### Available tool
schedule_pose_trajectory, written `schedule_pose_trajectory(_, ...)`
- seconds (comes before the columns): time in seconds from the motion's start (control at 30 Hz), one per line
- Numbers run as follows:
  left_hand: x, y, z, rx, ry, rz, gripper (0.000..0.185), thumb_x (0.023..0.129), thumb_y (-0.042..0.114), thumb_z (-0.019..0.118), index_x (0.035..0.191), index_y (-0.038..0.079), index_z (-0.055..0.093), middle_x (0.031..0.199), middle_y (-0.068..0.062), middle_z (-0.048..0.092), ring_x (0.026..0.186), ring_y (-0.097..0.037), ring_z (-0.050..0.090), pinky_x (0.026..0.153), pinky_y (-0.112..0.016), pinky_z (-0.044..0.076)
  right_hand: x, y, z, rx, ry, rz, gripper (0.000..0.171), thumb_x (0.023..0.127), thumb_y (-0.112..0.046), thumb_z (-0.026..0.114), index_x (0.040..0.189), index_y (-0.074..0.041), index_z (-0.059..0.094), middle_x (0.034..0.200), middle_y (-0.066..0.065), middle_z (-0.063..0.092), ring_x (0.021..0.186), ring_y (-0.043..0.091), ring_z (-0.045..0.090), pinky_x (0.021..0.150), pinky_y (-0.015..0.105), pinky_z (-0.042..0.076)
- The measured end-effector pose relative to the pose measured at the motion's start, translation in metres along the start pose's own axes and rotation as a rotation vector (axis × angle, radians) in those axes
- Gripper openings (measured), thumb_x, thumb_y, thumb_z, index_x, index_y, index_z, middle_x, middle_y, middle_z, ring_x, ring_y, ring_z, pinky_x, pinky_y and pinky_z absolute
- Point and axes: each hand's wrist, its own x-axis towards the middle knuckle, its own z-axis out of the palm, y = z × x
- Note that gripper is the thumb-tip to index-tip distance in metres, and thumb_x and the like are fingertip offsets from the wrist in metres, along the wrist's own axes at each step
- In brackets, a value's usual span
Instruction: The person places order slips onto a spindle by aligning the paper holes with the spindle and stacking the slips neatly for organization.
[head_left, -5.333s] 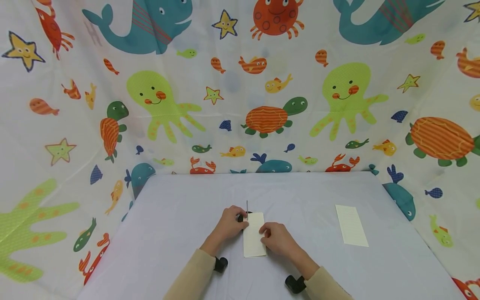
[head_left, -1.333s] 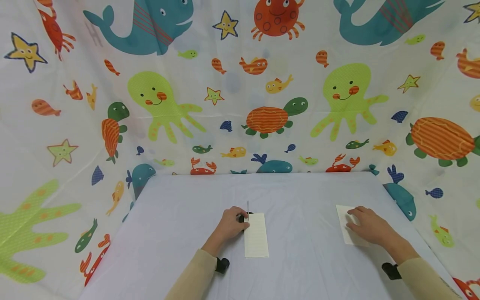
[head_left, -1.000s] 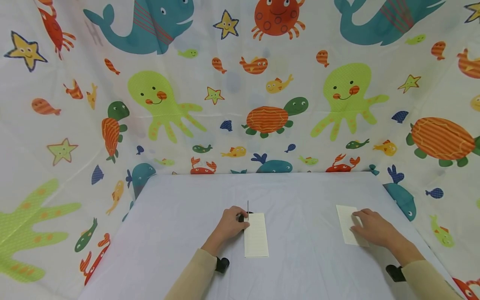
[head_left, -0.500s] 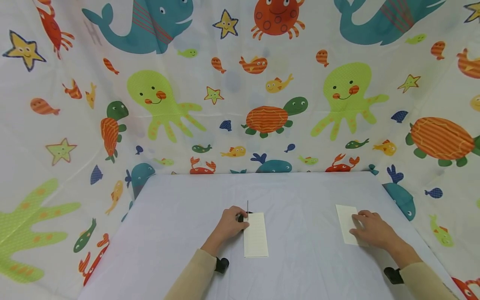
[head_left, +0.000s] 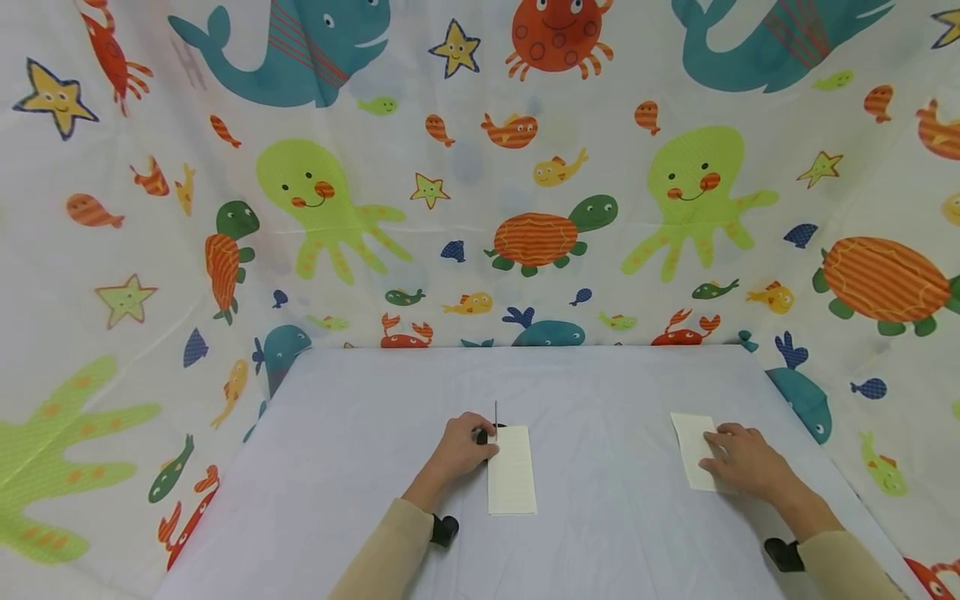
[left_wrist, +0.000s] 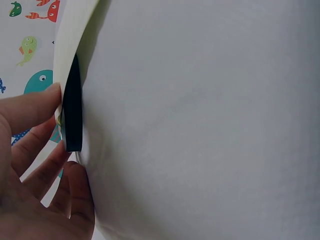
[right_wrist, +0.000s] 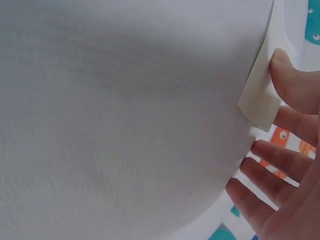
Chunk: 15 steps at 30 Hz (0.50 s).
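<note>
In the head view my left hand (head_left: 459,443) holds the upper left corner of a cream lined paper stack (head_left: 512,479). A black binder clip (head_left: 481,436) with a thin upright metal handle sits at that corner, partly hidden by fingers. Seen from the left wrist, the clip is a dark wedge (left_wrist: 73,120) against the paper (left_wrist: 75,35), with my thumb on the paper and fingertips at the clip's base. Far to the right, my right hand (head_left: 750,458) pinches the right edge of a single cream sheet (head_left: 688,454). The right wrist view shows the sheet's end (right_wrist: 260,100) bent under my thumb.
A white cloth (head_left: 600,400) covers the table. Behind it and at both sides hangs a curtain (head_left: 465,308) printed with sea animals. Black wrist cameras (head_left: 444,531) are worn below both hands.
My right hand has left the stack's right edge and moved right to the single sheet. That sheet's far left corner now curves slightly. My left hand stays at the stack's corner.
</note>
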Motion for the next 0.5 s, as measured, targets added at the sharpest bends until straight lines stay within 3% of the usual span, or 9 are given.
schedule_pose_trajectory(0.23,-0.001,0.001,0.0,-0.003,0.002,0.008,0.016,0.086,0.012,0.08,0.097,0.011,0.068,0.122,-0.013,0.063,0.12,-0.036,0.054,0.102,-0.055,0.045,-0.003,-0.003,0.002,0.031,0.039,-0.011,0.059,0.09,-0.029,0.075,0.129,0.013,0.06,0.131,0.041,0.049,0.118,0.059,0.045,0.093,0.071,0.043)
schedule_pose_trajectory(0.5,-0.001,0.001,0.0,0.013,0.004,-0.034,0.015,0.087,0.015,0.08,0.098,0.014,0.069,0.126,-0.011,0.062,0.121,-0.033,0.051,0.104,-0.054,0.045,-0.005,-0.014,0.0,0.057,0.026,0.011,0.049,0.091,-0.022,0.074,0.125,0.011,0.063,0.122,0.038,0.054,0.11,0.054,0.053,0.087,0.067,0.049)
